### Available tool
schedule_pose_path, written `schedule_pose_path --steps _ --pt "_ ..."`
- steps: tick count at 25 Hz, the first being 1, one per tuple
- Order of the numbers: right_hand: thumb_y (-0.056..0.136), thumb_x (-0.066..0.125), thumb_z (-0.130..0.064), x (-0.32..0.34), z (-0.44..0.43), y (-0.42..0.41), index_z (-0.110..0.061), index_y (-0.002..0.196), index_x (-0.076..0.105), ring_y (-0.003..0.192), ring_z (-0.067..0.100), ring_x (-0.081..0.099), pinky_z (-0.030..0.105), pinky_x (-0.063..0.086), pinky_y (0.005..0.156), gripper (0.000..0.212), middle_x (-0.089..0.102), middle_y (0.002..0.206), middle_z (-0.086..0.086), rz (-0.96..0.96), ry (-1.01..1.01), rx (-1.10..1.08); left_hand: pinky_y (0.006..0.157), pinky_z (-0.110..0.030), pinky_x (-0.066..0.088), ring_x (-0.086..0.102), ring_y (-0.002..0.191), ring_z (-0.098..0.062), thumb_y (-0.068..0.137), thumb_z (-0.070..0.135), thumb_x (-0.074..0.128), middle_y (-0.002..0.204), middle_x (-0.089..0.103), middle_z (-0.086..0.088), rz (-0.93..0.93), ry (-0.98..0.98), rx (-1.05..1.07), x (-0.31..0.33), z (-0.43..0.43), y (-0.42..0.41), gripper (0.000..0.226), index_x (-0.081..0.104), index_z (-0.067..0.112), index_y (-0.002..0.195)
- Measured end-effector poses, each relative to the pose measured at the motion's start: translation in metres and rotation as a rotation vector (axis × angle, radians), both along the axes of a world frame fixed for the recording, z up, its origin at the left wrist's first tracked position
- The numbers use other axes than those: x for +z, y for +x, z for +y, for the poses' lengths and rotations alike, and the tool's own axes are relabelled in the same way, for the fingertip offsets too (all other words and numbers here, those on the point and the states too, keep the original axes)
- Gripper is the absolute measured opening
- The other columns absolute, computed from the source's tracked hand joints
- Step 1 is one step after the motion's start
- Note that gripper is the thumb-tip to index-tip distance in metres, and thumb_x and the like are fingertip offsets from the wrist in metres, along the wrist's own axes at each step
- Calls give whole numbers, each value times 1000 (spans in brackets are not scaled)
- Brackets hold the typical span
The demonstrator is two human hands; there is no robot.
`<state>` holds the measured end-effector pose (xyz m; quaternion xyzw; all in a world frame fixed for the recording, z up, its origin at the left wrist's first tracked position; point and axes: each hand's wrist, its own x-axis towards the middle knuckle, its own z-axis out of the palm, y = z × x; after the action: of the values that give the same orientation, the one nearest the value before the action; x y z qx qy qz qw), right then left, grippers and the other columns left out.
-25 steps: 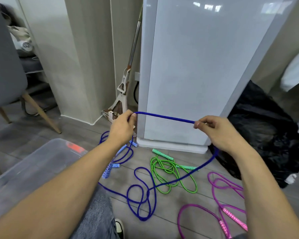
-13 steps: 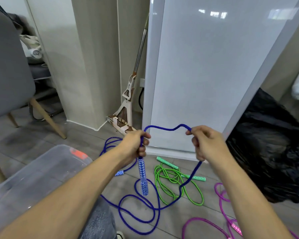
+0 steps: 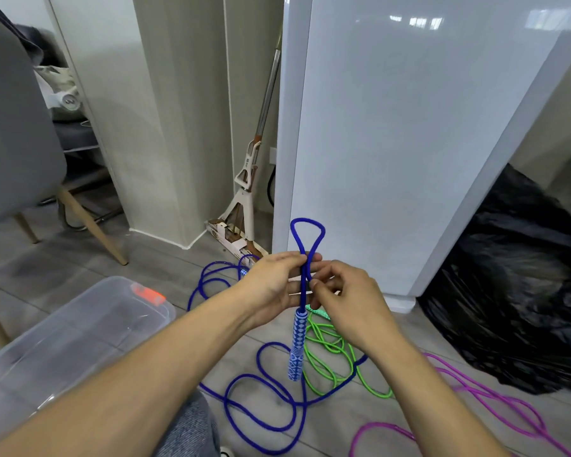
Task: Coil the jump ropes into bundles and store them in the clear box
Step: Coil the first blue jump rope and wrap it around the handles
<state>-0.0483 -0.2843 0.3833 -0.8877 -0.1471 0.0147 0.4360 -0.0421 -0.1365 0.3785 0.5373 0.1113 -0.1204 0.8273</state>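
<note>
Left hand (image 3: 271,285) closed around the blue jump rope (image 3: 264,404), fingers wrapped on the doubled strand at mid-frame. Right hand (image 3: 343,298) pinching the same strand just beside the left, thumb and forefinger tips on the cord; hands touching or nearly so. A small teardrop loop of blue cord (image 3: 307,235) stands up above both hands. One blue patterned handle (image 3: 296,344) hangs straight down below the hands, off the floor or close to it, can't tell which. Rest of the blue rope trails on the floor in loose curls in front of the person and off to the left behind the left hand; a second blue handle end (image 3: 243,272) just visible behind the left hand, mostly hidden.

Green jump rope (image 3: 337,357) lies loosely looped on the floor right below the hands, partly under the hanging handle, its green handle (image 3: 317,312) peeking out by the right hand. Pink jump rope (image 3: 495,400) sprawled on the floor at lower right, uncoiled. Clear box (image 3: 80,331) at lower left on the floor, lid on with an orange latch (image 3: 147,295), no ropes seen inside.

White cabinet (image 3: 409,143) straight ahead, mop (image 3: 248,192) leaning in the gap to its left, black plastic bag (image 3: 521,291) on the right, grey chair (image 3: 14,127) at far left. Wood-look grey floor (image 3: 63,258).
</note>
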Motion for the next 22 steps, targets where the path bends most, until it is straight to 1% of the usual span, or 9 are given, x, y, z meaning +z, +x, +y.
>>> schedule_pose_path --steps 3,7,8,11,13,15,18,20,22 --pt "93 62 -26 1 1 -1 -28 85 63 68 0 67 29 55 70 8 73 67 -10 1 -95 22 70 -40 57 67 87 -27 104 16 44 106 75 -12 -37 57 -23 -1 -1 1 29 65 0 117" --pt "92 65 -27 1 -4 -4 -28 80 65 64 0 66 23 49 62 12 72 65 -11 31 -141 26 91 -45 54 64 92 -28 104 15 47 101 71 -16 -94 192 -147 -4 2 -1 27 66 0 115" --pt "92 65 -27 1 -6 -5 -28 79 65 64 1 66 23 49 61 13 72 64 -12 35 -150 24 92 -45 54 65 92 -28 104 15 46 101 70 -16 -115 236 -156 -3 1 -2 25 65 2 113" --pt "93 65 -30 5 -6 -6 -29 76 64 61 3 65 22 47 57 17 69 61 -13 23 -110 4 76 -41 58 68 75 -26 106 12 38 90 71 -16 -94 238 3 4 -6 -2 18 55 5 107" --pt "96 62 -28 9 -5 -7 -35 82 65 59 2 63 15 41 51 16 66 62 -20 40 -65 36 64 -38 57 68 64 -26 105 12 33 79 70 -15 -7 84 168 7 -9 0 16 48 5 105" --pt "98 59 -29 8 -5 -8 -40 92 67 59 5 60 16 40 52 14 66 64 -14 59 -108 101 58 -35 55 64 53 -25 105 16 33 67 60 -11 63 -50 275 6 -5 2 17 47 7 100" --pt "97 58 -34 4 -10 -7 -34 84 66 52 6 56 28 46 56 15 64 60 -3 87 -194 153 47 -30 50 46 40 -18 107 25 33 51 38 -2 87 -201 401 2 7 11 29 43 11 84" --pt "99 55 -33 2 -14 -6 -26 83 69 47 3 52 22 41 53 22 63 57 -2 133 -204 191 37 -22 39 30 34 -12 107 22 32 45 30 3 86 -225 463 0 15 16 30 41 13 80" --pt "101 51 -30 2 -22 -3 -24 85 70 47 2 49 17 38 52 25 61 56 -4 221 -227 256 35 -18 31 25 32 -9 106 17 31 45 29 3 77 -220 506 0 24 19 26 42 12 83"
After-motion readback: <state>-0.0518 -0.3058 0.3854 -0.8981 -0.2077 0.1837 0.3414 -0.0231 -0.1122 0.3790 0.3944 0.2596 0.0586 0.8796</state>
